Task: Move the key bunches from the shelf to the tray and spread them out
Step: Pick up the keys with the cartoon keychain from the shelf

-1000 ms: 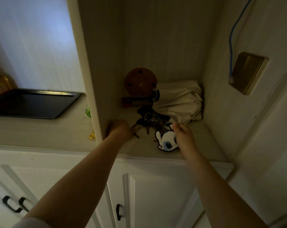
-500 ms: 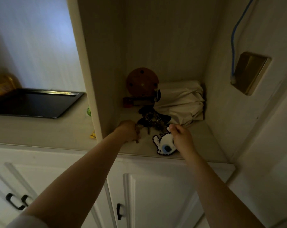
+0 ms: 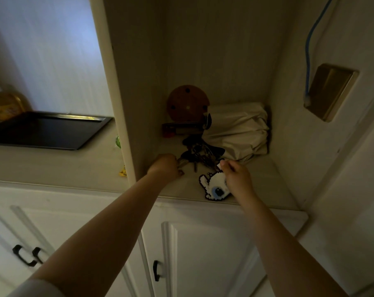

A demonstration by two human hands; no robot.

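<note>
A dark tangle of key bunches [image 3: 197, 154] lies on the shelf [image 3: 256, 181] inside the open cabinet niche. My left hand [image 3: 165, 166] is closed around keys at the pile's left edge. My right hand [image 3: 235, 174] pinches the bunch that carries a white pixel-style charm [image 3: 214, 187] with a blue spot; the charm rests near the shelf's front edge. The dark tray [image 3: 46, 130] sits on the counter to the left, beyond the niche's side wall.
Behind the keys stand a round brown disc [image 3: 188, 102], a small red-ended box [image 3: 179, 129] and a folded cream cloth bag [image 3: 237, 131]. A blue cable [image 3: 309, 50] hangs on the right wall. A yellow bottle [image 3: 3, 102] stands behind the tray.
My left hand has closed on keys at the pile's left. My right hand has tugged the white charm slightly toward the shelf's front edge.
</note>
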